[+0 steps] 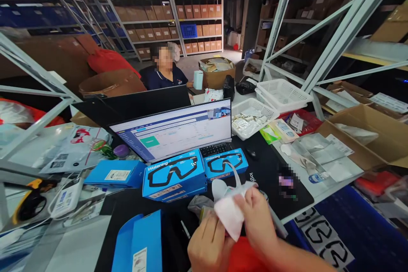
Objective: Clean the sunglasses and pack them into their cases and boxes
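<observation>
Both my hands hold a small white soft pouch [228, 210] with a white cord just above the black desk mat [270, 178]. My left hand [207, 244] pinches its lower left edge. My right hand [256, 216] grips its right side with fingers curled. Right behind the pouch lie two blue goggle boxes [174, 177] [227, 163] printed with black goggles. An open blue box [140, 242] sits to the left of my left hand. Something red [244, 255] shows below my hands.
A laptop [175, 129] with a lit screen stands behind the boxes. A seated person [164, 72] faces me across the desk. White baskets [283, 93] and a cardboard box [366, 136] are at right. A third blue box [116, 173] and a yellow-black scanner [32, 199] lie left.
</observation>
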Demonstrator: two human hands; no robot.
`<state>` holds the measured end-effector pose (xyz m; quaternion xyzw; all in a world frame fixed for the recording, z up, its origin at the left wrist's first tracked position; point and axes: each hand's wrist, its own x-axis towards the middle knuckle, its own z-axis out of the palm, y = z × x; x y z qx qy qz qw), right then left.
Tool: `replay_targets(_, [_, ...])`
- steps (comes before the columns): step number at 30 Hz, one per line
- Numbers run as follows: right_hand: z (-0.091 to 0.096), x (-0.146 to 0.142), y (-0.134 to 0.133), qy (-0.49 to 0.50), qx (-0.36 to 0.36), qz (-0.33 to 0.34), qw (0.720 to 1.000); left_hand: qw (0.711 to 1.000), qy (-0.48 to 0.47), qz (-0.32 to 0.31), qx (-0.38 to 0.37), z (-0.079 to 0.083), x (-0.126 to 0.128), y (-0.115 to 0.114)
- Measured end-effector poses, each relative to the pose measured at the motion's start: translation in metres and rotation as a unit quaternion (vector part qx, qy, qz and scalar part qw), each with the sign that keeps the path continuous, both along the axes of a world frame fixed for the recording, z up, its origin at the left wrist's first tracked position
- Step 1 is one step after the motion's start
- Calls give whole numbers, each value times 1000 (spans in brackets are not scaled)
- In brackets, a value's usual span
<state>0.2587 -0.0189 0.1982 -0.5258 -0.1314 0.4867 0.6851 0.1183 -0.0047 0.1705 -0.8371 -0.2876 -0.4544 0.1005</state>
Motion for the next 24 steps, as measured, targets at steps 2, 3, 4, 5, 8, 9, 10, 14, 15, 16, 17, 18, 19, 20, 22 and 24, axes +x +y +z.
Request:
replay_targets(2, [-11,-14,-11,-90,-5,-15,996,999,17,10,-39,-5,-2,0])
replay_targets(3, [-15,-19,-15,-121,-8,-12,993,998,18,11,-54,-8,-2,0])
replay_targets(4, [-16,-20,-16,-134,-8,1,991,998,18,11,-65,-11,-2,-1])
replay_targets(5, [-15,-18,-15,-125,-6,13,992,997,18,11,-70,-13,-2,-2])
replay_targets(8, [-4,0,-1,-8,0,42,999,999,26,-6,-40,-15,2,-4])
replay_targets(9, [-1,5,4,25,-2,41,999,999,30,-9,-27,-13,4,-4])
replay_targets(10, [0,8,7,31,-4,27,999,999,34,-9,-22,-10,6,-4])
replay_targets(14, [-18,-6,-7,-140,-24,-24,990,998,17,15,-63,3,15,-2])
replay_targets(15, [-24,-12,-14,-182,-27,-17,983,997,8,19,-76,5,17,-1])
replay_targets(16, [-30,-15,-20,-211,-29,-3,977,996,4,22,-88,6,17,-1])
replay_targets(17, [-34,-17,-26,-225,-28,16,974,995,1,27,-100,5,17,0])
replay_targets(18, [-36,-16,-31,-231,-25,39,972,993,4,34,-115,5,16,-1])
replay_targets(19, [-36,-13,-34,-236,-22,65,969,990,9,42,-131,3,15,-1])
replay_targets(20, [-35,-9,-37,-243,-23,88,966,988,16,47,-148,2,14,-1])
replay_targets(22, [-32,0,-42,-277,-38,112,954,984,35,51,-170,-1,13,-3])
replay_targets(24, [-30,9,-45,-341,-61,106,932,981,56,49,-179,-2,15,-5])
